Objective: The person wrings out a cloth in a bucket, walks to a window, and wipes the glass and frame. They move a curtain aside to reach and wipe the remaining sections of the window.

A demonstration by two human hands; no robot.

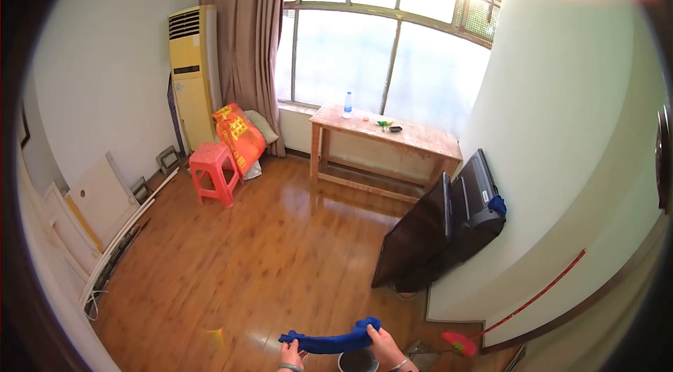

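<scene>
A blue cloth (329, 342) is stretched between my two hands at the bottom of the head view. My left hand (292, 354) pinches its left end, and my right hand (385, 348) grips the bunched right end. Below the cloth, close to my right hand, is a round dark-topped container with a pale rim (358, 361), partly cut off by the frame edge. Both wrists carry a band or bracelet.
A red stool (214, 173) stands by an orange-red bag (239, 135) and a tall air conditioner (193, 74). Under the window, a wooden table (420, 139) holds a water bottle (348, 104). At right are black televisions (413, 235) and a red-handled broom (536, 296). Boards (103, 197) lean left.
</scene>
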